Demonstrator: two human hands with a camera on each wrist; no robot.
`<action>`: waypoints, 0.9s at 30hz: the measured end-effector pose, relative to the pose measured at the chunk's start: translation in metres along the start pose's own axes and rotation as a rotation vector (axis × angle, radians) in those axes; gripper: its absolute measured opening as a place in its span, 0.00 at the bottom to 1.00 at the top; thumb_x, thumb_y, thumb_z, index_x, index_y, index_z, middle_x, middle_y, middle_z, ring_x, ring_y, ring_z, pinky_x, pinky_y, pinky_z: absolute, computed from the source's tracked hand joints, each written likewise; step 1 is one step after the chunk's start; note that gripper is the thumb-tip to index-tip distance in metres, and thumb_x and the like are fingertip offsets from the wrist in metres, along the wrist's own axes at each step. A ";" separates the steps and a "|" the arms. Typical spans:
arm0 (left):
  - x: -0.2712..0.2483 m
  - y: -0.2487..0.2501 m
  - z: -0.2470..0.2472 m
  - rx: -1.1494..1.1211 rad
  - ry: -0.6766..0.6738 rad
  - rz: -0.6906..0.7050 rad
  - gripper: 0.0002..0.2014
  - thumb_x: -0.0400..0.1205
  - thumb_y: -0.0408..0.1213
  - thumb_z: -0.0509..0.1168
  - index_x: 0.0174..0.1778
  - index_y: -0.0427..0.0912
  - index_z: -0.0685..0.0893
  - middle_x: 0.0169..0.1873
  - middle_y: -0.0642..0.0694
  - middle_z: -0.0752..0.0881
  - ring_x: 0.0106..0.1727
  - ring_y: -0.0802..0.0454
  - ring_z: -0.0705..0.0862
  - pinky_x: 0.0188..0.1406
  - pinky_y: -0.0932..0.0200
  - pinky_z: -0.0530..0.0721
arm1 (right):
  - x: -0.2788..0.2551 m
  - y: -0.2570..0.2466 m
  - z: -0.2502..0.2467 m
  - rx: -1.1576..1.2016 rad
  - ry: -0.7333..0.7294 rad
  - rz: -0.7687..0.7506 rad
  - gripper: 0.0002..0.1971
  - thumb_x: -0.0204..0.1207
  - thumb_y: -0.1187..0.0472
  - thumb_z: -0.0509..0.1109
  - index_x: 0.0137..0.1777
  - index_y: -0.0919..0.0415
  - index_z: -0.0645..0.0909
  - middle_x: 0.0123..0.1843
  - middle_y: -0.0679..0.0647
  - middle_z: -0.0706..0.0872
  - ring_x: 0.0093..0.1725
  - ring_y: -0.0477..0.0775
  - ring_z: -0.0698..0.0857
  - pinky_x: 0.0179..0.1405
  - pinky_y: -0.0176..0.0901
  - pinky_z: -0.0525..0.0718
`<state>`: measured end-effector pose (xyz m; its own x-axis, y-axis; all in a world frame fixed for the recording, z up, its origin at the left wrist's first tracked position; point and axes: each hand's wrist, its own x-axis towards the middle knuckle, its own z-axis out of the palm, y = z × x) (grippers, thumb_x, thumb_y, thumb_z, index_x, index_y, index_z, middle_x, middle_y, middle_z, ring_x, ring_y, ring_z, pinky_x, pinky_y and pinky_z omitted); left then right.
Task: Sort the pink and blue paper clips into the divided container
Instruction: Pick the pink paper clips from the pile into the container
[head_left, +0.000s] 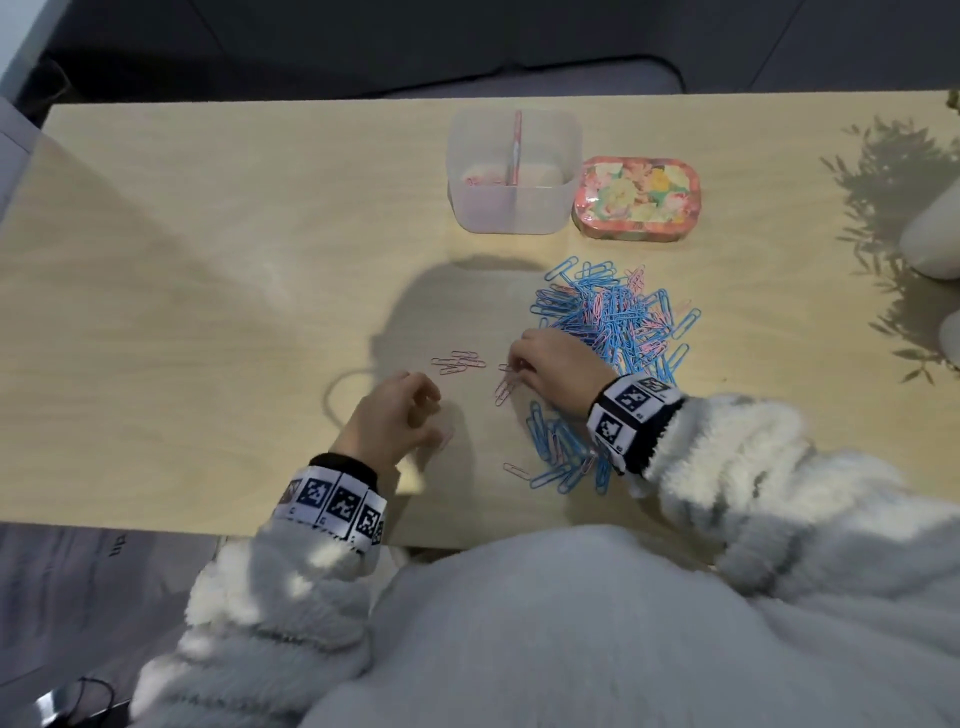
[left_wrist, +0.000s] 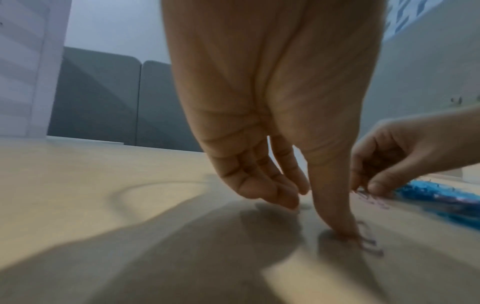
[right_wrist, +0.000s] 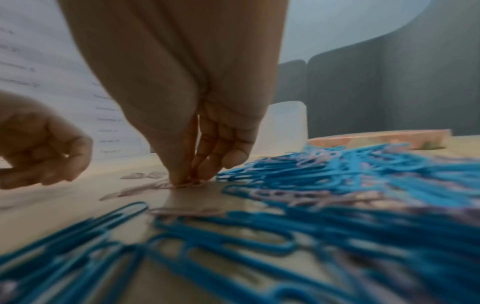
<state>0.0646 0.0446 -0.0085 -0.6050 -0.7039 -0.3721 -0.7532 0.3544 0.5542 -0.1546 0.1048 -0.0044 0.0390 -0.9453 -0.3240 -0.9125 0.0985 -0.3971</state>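
Fingertips of our right hand (head_left: 556, 364) pinch pink clips (head_left: 505, 387) just left of the mixed pile (head_left: 613, 317); our left hand (head_left: 400, 415), loosely curled, thumb pressing the table (head_left: 208, 312); divided container (head_left: 514, 171) beyond the pile.

Beside the clip pile (head_left: 613, 332), the right hand (head_left: 558, 366) pinches pink clips (head_left: 506, 387); the left hand (head_left: 395, 415) hovers curled, nearer the table's (head_left: 208, 312) front edge.

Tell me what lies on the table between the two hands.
In the head view, a small cluster of pink paper clips lies on the table between the left hand and the right hand.
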 end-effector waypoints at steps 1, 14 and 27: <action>-0.002 -0.003 0.001 0.003 -0.012 -0.016 0.15 0.66 0.33 0.77 0.46 0.40 0.82 0.39 0.50 0.80 0.34 0.56 0.78 0.40 0.60 0.77 | 0.004 -0.006 0.003 0.024 -0.010 0.005 0.09 0.79 0.65 0.61 0.55 0.63 0.81 0.56 0.60 0.82 0.59 0.62 0.79 0.56 0.53 0.76; 0.002 0.007 0.009 -0.111 -0.026 -0.028 0.05 0.69 0.35 0.74 0.37 0.42 0.85 0.29 0.52 0.83 0.31 0.59 0.79 0.33 0.64 0.78 | 0.006 -0.021 0.005 0.126 -0.067 0.003 0.11 0.73 0.60 0.70 0.54 0.63 0.79 0.54 0.59 0.82 0.55 0.59 0.80 0.52 0.45 0.73; 0.033 0.015 -0.006 0.084 0.044 0.088 0.31 0.65 0.44 0.78 0.64 0.42 0.78 0.58 0.43 0.76 0.61 0.48 0.74 0.64 0.56 0.72 | -0.036 -0.019 0.017 -0.178 -0.125 -0.213 0.32 0.55 0.43 0.79 0.53 0.61 0.74 0.54 0.57 0.76 0.52 0.58 0.76 0.42 0.49 0.70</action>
<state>0.0353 0.0233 -0.0081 -0.6595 -0.6931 -0.2909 -0.7176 0.4655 0.5180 -0.1316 0.1421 -0.0003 0.2767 -0.8921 -0.3573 -0.9349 -0.1641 -0.3146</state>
